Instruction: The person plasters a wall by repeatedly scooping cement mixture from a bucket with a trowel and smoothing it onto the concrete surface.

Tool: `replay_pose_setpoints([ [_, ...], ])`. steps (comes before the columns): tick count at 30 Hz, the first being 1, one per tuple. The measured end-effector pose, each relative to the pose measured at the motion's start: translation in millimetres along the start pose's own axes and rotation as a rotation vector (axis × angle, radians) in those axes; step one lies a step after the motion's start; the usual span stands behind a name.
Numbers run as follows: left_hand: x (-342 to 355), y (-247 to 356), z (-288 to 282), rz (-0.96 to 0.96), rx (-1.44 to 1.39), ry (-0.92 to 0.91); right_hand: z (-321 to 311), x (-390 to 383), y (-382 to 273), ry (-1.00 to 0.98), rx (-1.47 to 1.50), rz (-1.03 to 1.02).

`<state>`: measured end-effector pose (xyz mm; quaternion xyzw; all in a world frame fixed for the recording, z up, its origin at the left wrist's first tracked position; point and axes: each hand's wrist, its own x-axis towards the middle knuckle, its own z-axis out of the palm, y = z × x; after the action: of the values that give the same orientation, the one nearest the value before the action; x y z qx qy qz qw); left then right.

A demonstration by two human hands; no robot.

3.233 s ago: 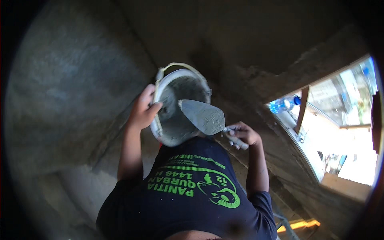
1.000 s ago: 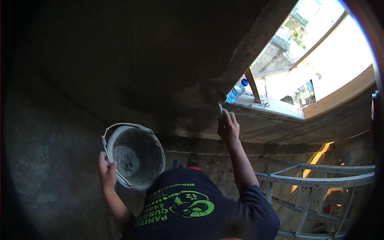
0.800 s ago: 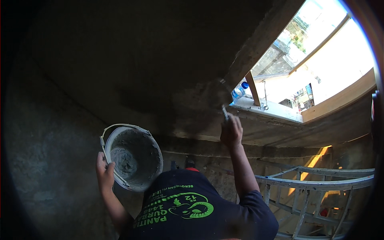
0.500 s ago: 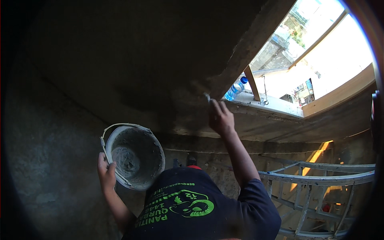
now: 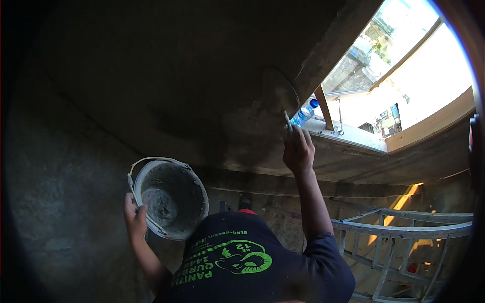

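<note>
My left hand (image 5: 134, 217) grips the rim of a pale bucket (image 5: 194, 197) at its left side. Grey wet cement (image 5: 158, 203) lies at the bottom, and smears coat the inner wall. The bucket's handle rises along its far left edge. My right hand (image 5: 299, 151) is raised beside the window's lower left corner, closed round a thin, pale hand tool (image 5: 287, 119). That tool shows nearly edge-on against the dark wall (image 5: 237, 121), so its exact kind is unclear. Some damp-looking patches mark the wall left of it.
A water bottle with a blue cap (image 5: 305, 113) stands on the sill, close to my right hand. The wooden window frame (image 5: 429, 121) opens onto bright daylight. A metal ladder (image 5: 404, 231) is at the right. A ledge (image 5: 262, 183) runs along the wall below.
My right hand and its tool have moved right, toward the window corner, and the tool has turned more upright. The left hand and bucket stay nearly still.
</note>
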<state>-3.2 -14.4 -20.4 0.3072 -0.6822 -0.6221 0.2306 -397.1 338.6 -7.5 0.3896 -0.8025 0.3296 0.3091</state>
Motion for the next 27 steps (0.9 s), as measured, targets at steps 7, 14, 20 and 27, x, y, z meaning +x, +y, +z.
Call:
replay_pose_setpoints([
  [7, -0.9, 9.6, 1.6, -0.016, -0.005, -0.027, 52.8, -30.0, -13.4, -0.324, -0.21, 0.027],
  [14, -4.4, 7.9, -1.1, 0.012, -0.007, -0.037, 31.0, -53.2, -19.3, -0.283, 0.029, 0.061],
  [20, 0.3, -4.3, -6.1, -0.054, 0.023, -0.012, -0.2, -0.4, 10.9, 0.076, -0.014, 0.017],
  [27, -2.5, 7.4, -2.0, -0.039, 0.01, -0.044, 29.2, -63.4, 23.8, -0.14, 0.015, 0.193],
])
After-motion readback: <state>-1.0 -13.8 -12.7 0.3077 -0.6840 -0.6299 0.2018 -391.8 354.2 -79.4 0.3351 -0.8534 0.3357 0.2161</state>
